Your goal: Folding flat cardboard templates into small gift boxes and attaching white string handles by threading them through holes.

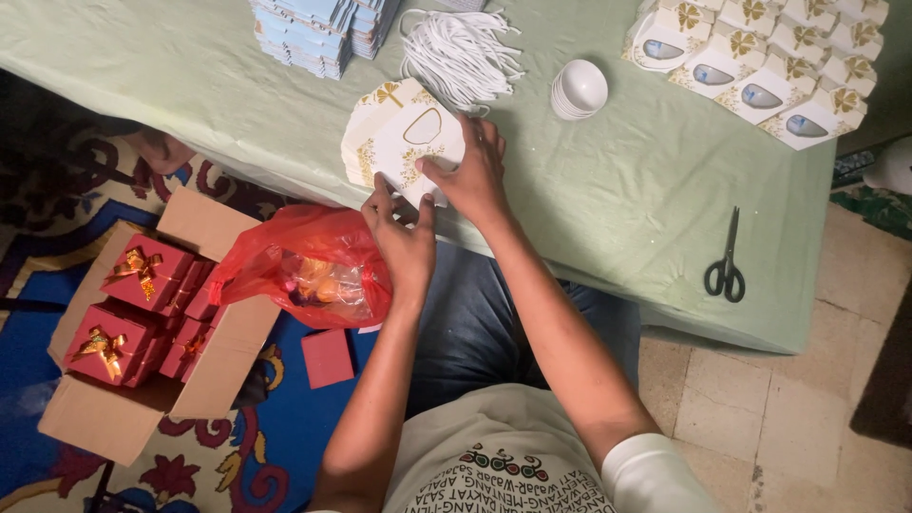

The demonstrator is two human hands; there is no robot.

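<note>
Green tablecloth (pixel 617 190), flat box (pixel 404 142) under fingers (pixel 432 171)

Tabletop (pixel 617 218): covered by a pale green cloth. Carried on it: a stack of flat white cardboard box blanks with gold ornament (pixel 399 142) at the near edge; a bundle of white cords (pixel 461 52); a stack of small white bowls (pixel 578 90); stacked pale blue flat cartons (pixel 313 28) at the far edge; rows of assembled white gift boxes with gold bows (pixel 760 57) at the right; black-handled scissors (pixel 727 258) near the right corner.

Floor (pixel 760 418): an open brown cardboard carton of red gift boxes (pixel 142 313) is set on a patterned blue and maroon rug (pixel 285 446).
</note>
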